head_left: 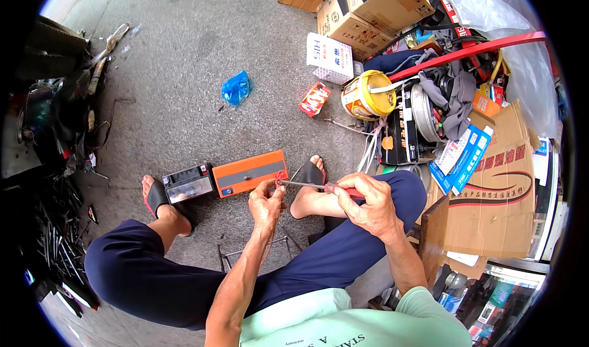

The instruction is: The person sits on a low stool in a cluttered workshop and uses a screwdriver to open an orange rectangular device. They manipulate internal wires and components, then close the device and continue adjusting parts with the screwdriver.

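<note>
My right hand is closed around the reddish handle of a screwdriver, whose thin metal shaft points left. At its tip, my left hand pinches a small red piece, too small to name. A thin reddish wire seems to hang down beside my left wrist. Just beyond my left hand lies an orange box-shaped device with a grey stripe and a small knob. Against its left end sits a black battery with a silvery label. Both rest on the ground between my feet.
A crumpled blue plastic bag lies ahead. To the right are a red packet, a yellow-lidded bucket, cardboard boxes and a flattened carton. Dark tools and scrap heap at the left. A metal-legged stool frame stands below me.
</note>
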`<state>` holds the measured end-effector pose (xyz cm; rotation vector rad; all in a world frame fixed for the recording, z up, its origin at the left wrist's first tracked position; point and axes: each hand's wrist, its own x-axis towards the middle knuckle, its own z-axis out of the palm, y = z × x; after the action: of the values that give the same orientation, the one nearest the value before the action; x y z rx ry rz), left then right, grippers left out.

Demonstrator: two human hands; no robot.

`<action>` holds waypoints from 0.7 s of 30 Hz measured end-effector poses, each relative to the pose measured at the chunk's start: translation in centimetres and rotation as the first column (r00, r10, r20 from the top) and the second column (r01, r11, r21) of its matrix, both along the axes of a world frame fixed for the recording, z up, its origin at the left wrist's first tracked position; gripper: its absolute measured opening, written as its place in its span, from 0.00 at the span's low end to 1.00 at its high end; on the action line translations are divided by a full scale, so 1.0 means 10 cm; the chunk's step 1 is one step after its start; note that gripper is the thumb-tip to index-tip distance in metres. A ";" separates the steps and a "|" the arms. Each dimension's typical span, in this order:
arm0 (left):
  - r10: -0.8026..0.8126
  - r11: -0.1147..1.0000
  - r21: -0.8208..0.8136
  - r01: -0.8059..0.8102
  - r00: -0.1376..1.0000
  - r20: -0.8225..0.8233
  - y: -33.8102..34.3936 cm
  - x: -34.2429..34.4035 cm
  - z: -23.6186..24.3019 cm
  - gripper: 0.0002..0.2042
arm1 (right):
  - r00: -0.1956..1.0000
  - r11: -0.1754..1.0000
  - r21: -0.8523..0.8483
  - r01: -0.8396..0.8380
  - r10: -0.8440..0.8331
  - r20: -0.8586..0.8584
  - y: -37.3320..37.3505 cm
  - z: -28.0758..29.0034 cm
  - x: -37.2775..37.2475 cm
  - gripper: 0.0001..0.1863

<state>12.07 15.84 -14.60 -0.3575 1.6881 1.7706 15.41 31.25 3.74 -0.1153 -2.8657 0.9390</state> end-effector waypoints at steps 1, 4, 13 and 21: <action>0.026 0.998 0.053 -0.029 0.998 0.054 -0.03 -0.01 0.00 0.10 | 1.000 1.000 0.002 -0.003 0.003 -0.006 0.01 0.00 0.01 0.06; 0.059 0.986 0.145 -0.079 0.989 0.133 -0.08 -0.03 0.00 0.11 | 0.998 1.000 -0.006 -0.013 0.013 -0.059 0.02 -0.01 0.02 0.05; 0.054 0.985 0.155 -0.080 0.985 0.164 -0.08 -0.02 0.03 0.11 | 0.998 0.999 -0.021 -0.026 0.024 -0.058 -0.01 -0.02 0.00 0.06; 0.058 0.978 0.184 -0.094 0.980 0.190 -0.09 -0.03 0.03 0.12 | 0.999 1.000 -0.025 -0.016 0.015 -0.042 -0.01 -0.05 -0.01 0.06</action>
<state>11.76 14.91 -14.32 -0.4887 1.3789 1.8770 15.30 31.13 3.28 -0.0749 -2.8217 0.9687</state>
